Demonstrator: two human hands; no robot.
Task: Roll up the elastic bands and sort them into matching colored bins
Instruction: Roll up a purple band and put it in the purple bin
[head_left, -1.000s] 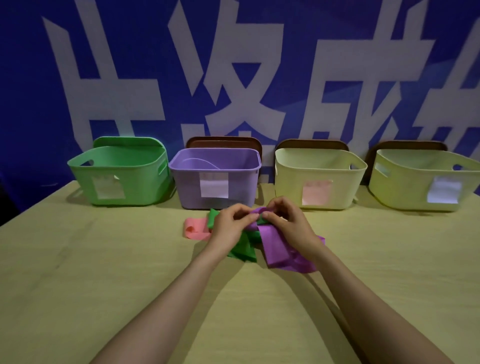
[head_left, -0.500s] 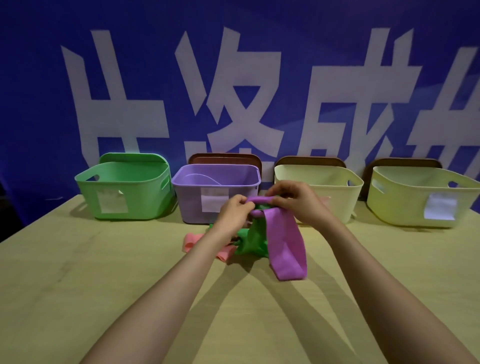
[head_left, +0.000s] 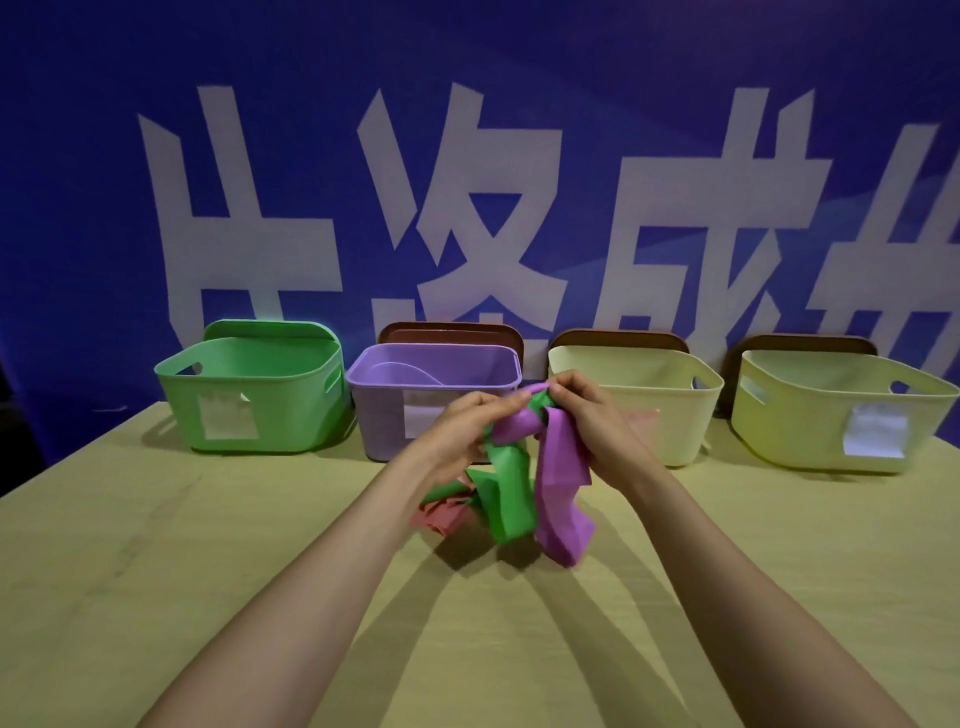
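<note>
The purple band (head_left: 561, 483) hangs above the counter (head_left: 156, 571), long axis 12 to 6 o'clock, before the purple bin (head_left: 384, 410). The left grip (head_left: 462, 431) and, at its 3 o'clock, the right grip (head_left: 597, 426) pinch its top. Unlike before, the green band (head_left: 511, 499) rises tangled with it.

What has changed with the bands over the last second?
The left hand and right hand lifted the purple band off the table. The green band, tangled with it, came up too and now hangs beside it. Both hands still pinch the purple band's top. The pink band remains on the table, and the bins are unmoved.
</note>
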